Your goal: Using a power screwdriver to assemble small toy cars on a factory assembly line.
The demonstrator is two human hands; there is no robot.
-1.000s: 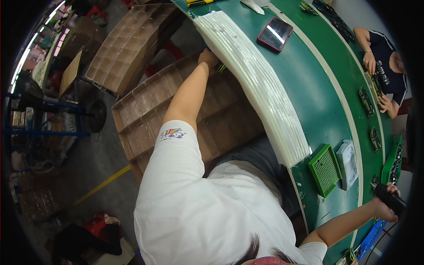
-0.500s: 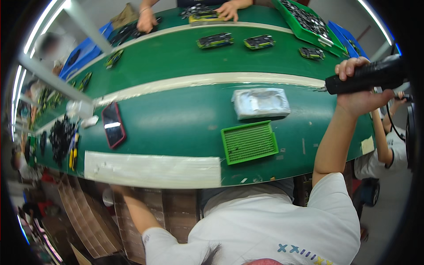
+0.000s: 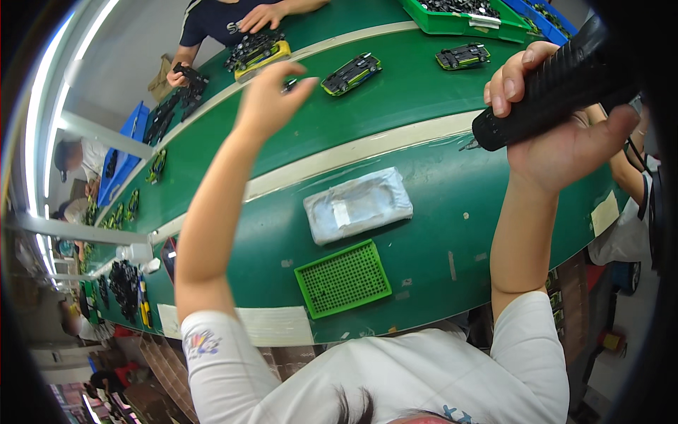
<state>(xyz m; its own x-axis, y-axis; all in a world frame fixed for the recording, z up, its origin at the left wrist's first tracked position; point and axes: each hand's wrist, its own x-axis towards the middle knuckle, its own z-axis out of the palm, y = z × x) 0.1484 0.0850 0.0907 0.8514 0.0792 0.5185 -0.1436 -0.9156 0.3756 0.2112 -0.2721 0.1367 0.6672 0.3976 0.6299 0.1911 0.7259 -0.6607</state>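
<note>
My right hand (image 3: 558,138) is wrapped round a black electric screwdriver (image 3: 537,95), raised at the right with its bit pointing left. My left hand (image 3: 272,99) is stretched over the far green strip, thumb and forefinger apart. A small dark piece (image 3: 289,85) shows between them, mostly hidden by the hand. Just right of that hand lies an upturned toy car chassis (image 3: 352,74), black with yellow-green edges. Another chassis (image 3: 462,56) lies farther right. Nearer me are a pale wrapped block (image 3: 359,205) with a hollow on top and a green perforated tray (image 3: 344,279).
Across the table a person's hand (image 3: 261,18) rests by a yellow block (image 3: 263,62) with car parts. A green bin (image 3: 473,25) of small parts stands at the far right. Black parts (image 3: 125,286) and yellow-handled tools (image 3: 145,300) lie at the left.
My left hand has come up from below the table edge and reached across to the far strip. The screwdriver remains in my right hand. The view has turned.
</note>
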